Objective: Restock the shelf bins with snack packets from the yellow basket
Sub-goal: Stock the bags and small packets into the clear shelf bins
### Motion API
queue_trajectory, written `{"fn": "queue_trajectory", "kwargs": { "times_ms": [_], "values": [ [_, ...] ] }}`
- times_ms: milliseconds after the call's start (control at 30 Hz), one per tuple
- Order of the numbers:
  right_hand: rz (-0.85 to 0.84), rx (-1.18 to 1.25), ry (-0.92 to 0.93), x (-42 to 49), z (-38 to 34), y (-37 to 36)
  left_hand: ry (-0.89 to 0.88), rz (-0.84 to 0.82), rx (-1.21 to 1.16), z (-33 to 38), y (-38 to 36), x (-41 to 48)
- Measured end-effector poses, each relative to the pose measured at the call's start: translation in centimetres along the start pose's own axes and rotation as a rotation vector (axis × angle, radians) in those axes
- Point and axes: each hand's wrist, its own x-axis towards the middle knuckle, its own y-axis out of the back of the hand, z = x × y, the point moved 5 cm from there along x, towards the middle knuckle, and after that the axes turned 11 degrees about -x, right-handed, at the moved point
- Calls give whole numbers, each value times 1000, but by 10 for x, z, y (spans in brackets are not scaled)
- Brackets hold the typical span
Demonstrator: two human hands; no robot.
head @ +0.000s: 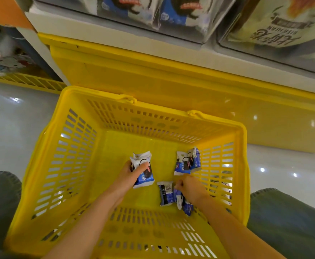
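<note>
In yellow basket (pixel 46 146): few loose snack packets (pixel 182 163).

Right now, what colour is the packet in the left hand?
The packet is blue and white; head view.

The basket (pixel 97 91) sits on the floor (pixel 13 118), just before the shelf (pixel 115 39) — bins (pixel 190 25) stand on it above. In the basket: left packet (pixel 145 177) in the left grip (pixel 128 173), a pair (pixel 185 163) against the right wall, middle packet (pixel 165 193) nearer, and just right of it the near packet (pixel 183 203) — in the right grip (pixel 189 186).

Blue-white snack packets (pixel 182 163) low inside yellow basket (pixel 46 146).
</note>
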Motion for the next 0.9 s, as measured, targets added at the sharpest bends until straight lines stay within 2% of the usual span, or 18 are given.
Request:
{"fn": "queue_trajectory", "kwargs": {
  "times_ms": [133,233,400,467,533,633,767,900],
  "values": [
    [252,275,102,-11,-22,32,28,22,-52,1,-3,-7],
    [326,412,114,-24,-40,60,26,71,-100,7,-7,-17],
    [365,394,63,-49,-72,105,-34,70,-295,36,-16,-39],
    [345,421,156,-64,-88,120,-73,73,-327,50,-18,-49],
    [254,462,308,-82,-102,134,-104,71,-365,64,-19,-58],
    [181,310,410,-105,-109,154,-125,44,-406,84,-20,-72],
    [262,282,399,-130,-108,182,-212,28,-372,114,-22,-91],
    [432,436,429,-158,-108,216,-337,-13,-355,154,-14,-118]
  ]
}}
